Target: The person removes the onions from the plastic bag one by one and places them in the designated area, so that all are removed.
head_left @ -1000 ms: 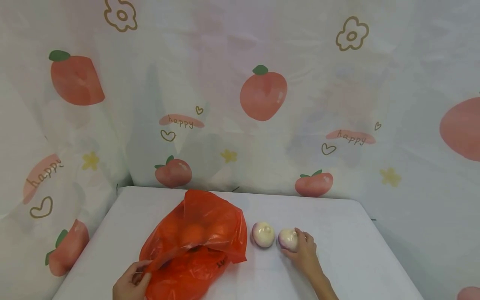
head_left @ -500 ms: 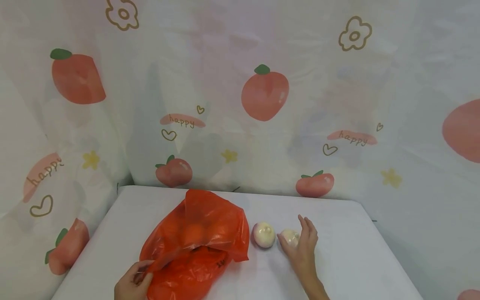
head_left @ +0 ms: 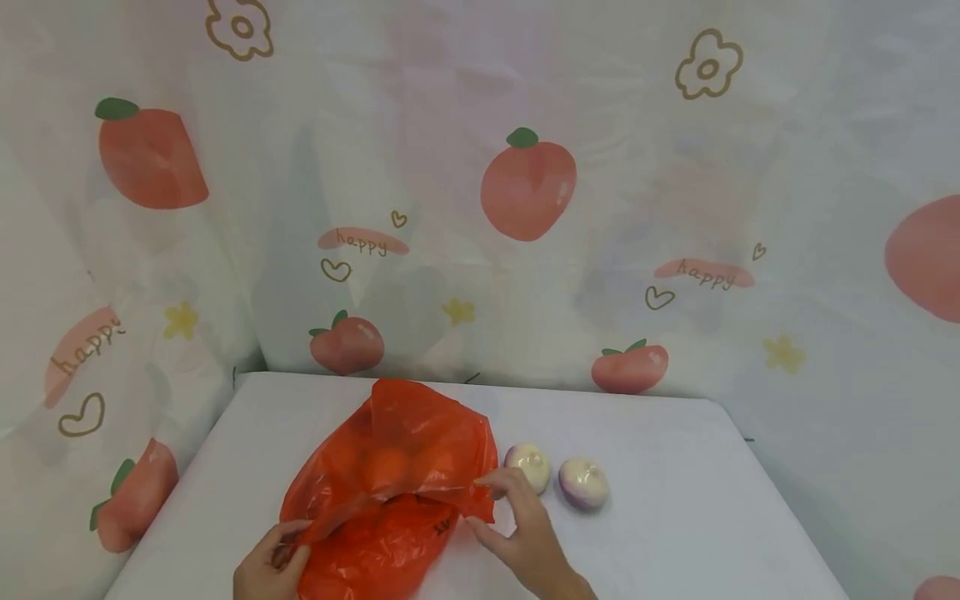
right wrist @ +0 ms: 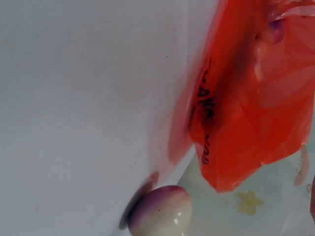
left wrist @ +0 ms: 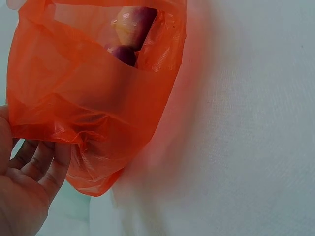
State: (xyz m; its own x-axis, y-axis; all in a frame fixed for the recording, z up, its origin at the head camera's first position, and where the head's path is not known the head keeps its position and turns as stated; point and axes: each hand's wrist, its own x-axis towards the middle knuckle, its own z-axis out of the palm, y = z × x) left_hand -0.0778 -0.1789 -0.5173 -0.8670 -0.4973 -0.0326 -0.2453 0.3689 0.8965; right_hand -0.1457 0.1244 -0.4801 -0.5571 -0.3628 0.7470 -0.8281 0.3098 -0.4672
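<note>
In the head view my left hand (head_left: 272, 562) pinches the near-left edge of a thin red plastic bag (head_left: 427, 433), thumb below and fingers above. Rounded things bulge inside the bag; through its mouth in the left wrist view shows a purple-and-cream onion (left wrist: 135, 27). At the bag's right corner, my right hand (head_left: 528, 537) has thumb and forefinger spread apart, fingertips right at the plastic. Just behind that hand sits a purple-and-white onion (head_left: 529, 463), partly covered by the fingers. A second onion (head_left: 584, 484) lies to its right on the table.
The white-covered table (head_left: 697, 517) extends right of the onions. Behind it hangs a pale curtain (head_left: 570, 292) printed with peaches, hearts and flowers, and it closes in the left and right sides too. Black lettering (right wrist: 205, 108) marks the side of the bag.
My right hand has let go of the right onion and moved left to the bag's right corner. That onion stays on the table. My left hand keeps its hold on the bag's edge.
</note>
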